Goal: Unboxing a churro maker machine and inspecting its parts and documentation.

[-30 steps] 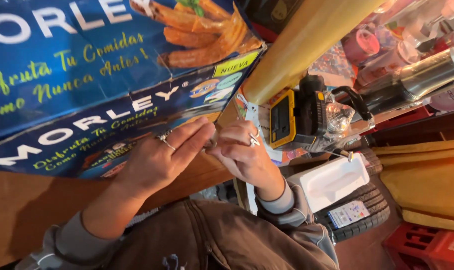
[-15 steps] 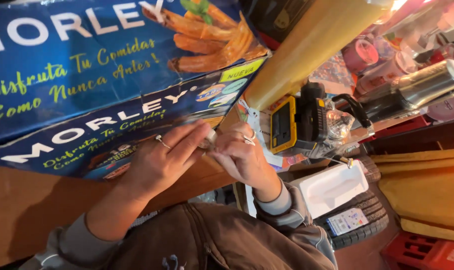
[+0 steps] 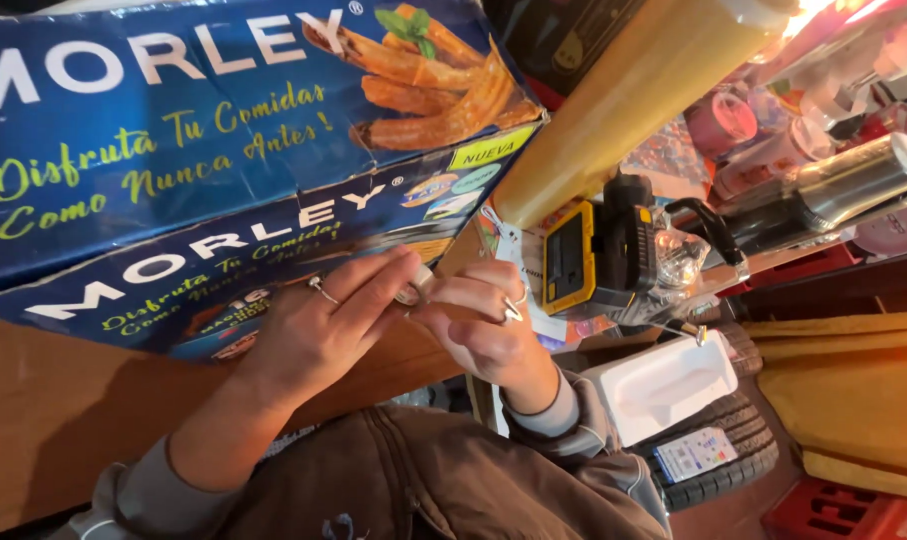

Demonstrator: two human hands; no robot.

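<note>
My left hand (image 3: 324,325) and my right hand (image 3: 479,320) meet at the fingertips over a wooden counter (image 3: 64,420). Together they pinch a small silvery object (image 3: 414,290); its exact shape is hidden by the fingers. Both hands wear rings. The hands are right in front of the lower edge of a large blue cardboard box (image 3: 174,170) with pictures of fried sticks on it. My brown jacket (image 3: 424,480) fills the bottom of the view.
A thick yellowish roll (image 3: 624,95) leans behind the box. A yellow and black lamp-like tool (image 3: 604,250) sits right of my right hand. Below it lie a white plastic tray (image 3: 669,375) and a tyre (image 3: 724,450). Metal flasks and pink cups (image 3: 824,170) stand far right.
The view has shifted slightly. My fingers have worked a little on the small object, and the right hand has turned and dropped slightly; both stay joined at the same spot.
</note>
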